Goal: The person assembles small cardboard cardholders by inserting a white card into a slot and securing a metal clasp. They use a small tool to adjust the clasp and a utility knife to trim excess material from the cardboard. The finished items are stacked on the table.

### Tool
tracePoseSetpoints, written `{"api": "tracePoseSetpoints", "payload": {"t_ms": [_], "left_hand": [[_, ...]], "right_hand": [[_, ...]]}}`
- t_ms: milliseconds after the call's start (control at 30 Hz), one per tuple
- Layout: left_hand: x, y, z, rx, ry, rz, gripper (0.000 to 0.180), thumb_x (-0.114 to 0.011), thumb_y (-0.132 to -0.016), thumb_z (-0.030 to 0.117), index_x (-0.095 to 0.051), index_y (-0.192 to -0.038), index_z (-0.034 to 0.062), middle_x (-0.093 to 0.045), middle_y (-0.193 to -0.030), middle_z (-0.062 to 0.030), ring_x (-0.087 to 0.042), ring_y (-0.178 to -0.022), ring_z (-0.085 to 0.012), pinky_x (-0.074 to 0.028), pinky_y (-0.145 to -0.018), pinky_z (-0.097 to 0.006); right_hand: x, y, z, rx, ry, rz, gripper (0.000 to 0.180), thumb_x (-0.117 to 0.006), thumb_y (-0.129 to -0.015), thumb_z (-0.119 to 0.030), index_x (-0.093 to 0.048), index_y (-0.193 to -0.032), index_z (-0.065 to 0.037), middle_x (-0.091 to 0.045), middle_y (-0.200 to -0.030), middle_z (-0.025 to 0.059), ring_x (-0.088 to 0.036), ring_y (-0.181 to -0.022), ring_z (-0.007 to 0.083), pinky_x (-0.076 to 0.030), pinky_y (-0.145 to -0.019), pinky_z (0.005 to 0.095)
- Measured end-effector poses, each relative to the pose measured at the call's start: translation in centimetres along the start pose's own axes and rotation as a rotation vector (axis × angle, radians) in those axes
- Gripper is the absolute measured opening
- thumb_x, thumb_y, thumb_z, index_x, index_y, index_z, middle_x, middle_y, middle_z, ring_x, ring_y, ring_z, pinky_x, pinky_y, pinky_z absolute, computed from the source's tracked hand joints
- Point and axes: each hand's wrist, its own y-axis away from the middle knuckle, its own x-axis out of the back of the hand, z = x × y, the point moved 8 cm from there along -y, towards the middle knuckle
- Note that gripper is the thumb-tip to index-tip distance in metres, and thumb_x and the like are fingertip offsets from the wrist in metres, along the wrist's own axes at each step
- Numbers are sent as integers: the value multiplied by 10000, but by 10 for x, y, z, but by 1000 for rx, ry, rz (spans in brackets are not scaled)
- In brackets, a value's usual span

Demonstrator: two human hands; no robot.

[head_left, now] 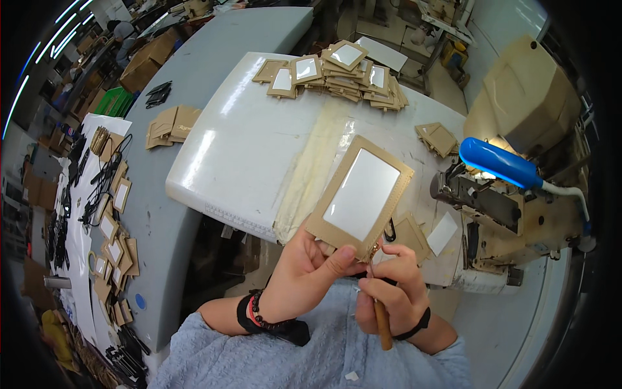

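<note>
— What is being held?

— One tan card frame with a clear rectangular window, lifted above the near edge of the white tabletop. The left hand is clamped on its lower edge, thumb pressed to the front. The right hand is closed round one brown-handled tool, its tip at the frame's lower right corner. The two hands are close together, nearly touching.

— How many more frames are around?

— A heap at the far side of the tabletop; about eight windows show, the rest overlap too much to count. A small stack of two or three plain tan pieces lies to the right, another stack on the grey surface to the left, and a long scatter further left, too many to number.

— And machines?

— One sewing machine on the right, with one blue lamp over it.
</note>
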Motion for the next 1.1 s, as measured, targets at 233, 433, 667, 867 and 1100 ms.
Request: {"api": "tracePoseSetpoints", "payload": {"t_ms": [233,433,667,867,1100], "left_hand": [[5,-1,3,-25,-37,12,455,-483,-949,75,-268,-1341,-8,-515,-1245,-207,-545,-1152,-273,-507,-933,-380],[5,-3,6,-38,-78,29,454,-484,-900,-31,-284,-1307,-25,-521,-1196,-160,-581,-1077,-222,-511,-899,-341],[4,1,4,99,-139,-52,494,-503,-884,-24,-300,-1336,-22,-548,-1135,-122,-607,-964,-160,-512,-829,-299],[1,3,5,120,-92,-74,499,-501,-890,-16,-318,-1354,-1,-547,-1128,-89,-595,-906,-132,-507,-812,-274],[3,7,7,104,-115,-88,477,-484,-897,-32,-337,-1348,9,-527,-1158,-87,-575,-963,-138,-506,-851,-291]], "right_hand": [[-6,-4,-2,40,27,-31,242,-615,-646,31,-617,-881,-29,-561,-903,105,-569,-702,211,-478,-812,449],[5,-6,6,-58,-84,12,204,-619,-674,26,-619,-872,-26,-569,-896,111,-545,-680,216,-482,-716,384],[19,-14,6,-95,-140,-89,185,-638,-673,-25,-653,-854,-62,-615,-838,71,-529,-640,178,-374,-653,311],[15,-16,8,-129,-125,-136,226,-638,-614,-14,-675,-824,-89,-642,-821,33,-539,-627,164,-343,-684,304],[10,-26,7,-110,-57,-202,227,-674,-584,-13,-687,-793,-101,-656,-806,9,-570,-665,163,-338,-687,308]]}}
